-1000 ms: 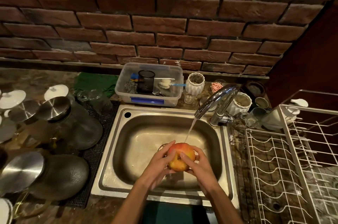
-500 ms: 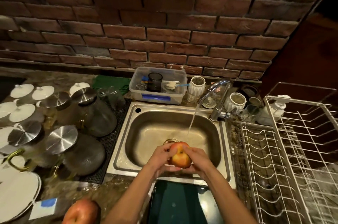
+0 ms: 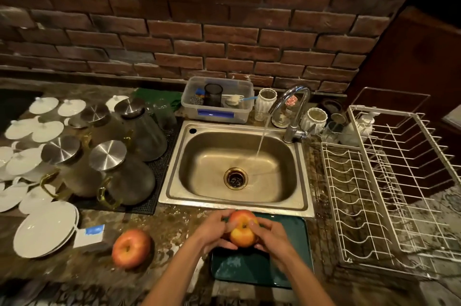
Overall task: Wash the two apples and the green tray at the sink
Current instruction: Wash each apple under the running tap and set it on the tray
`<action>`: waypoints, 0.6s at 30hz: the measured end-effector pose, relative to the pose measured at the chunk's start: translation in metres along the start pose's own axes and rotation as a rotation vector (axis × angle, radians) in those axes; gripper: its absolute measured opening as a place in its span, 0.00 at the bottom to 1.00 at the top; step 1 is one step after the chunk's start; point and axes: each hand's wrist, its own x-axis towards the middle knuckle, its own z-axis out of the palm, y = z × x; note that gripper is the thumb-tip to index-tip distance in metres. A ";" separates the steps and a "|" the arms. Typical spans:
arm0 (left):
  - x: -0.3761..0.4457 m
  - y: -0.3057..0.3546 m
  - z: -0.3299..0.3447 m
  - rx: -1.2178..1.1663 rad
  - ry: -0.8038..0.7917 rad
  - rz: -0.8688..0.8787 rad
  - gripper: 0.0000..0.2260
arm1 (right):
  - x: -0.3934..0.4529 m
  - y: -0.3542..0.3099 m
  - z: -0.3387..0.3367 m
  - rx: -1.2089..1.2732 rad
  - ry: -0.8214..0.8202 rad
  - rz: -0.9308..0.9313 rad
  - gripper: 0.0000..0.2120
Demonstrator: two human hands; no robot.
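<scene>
Both hands, left [image 3: 212,232] and right [image 3: 273,235], grip apple [image 3: 242,228] above green tray [image 3: 262,270], stem dimple up; second apple [image 3: 131,248] left of tray; mottled wet counter [image 3: 159,221].

No readable text is showing anywhere. The clear plastic bin [image 3: 217,108] behind the sink is carrying a blue label, seemingly printed, but it is blurring beyond reading.

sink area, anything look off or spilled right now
The faucet is running into the sink with nothing under it; both hands hold an apple over the green tray instead. The counter looks wet.
</scene>
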 end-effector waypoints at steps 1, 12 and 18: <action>-0.002 -0.006 -0.001 0.028 0.011 -0.005 0.23 | -0.004 0.005 0.003 -0.029 0.008 0.002 0.11; -0.013 -0.042 -0.004 0.041 0.107 0.016 0.24 | -0.005 0.032 0.015 -0.311 0.095 -0.057 0.07; -0.035 -0.024 -0.035 0.054 0.210 0.099 0.20 | -0.001 -0.006 0.020 -0.370 0.124 -0.111 0.27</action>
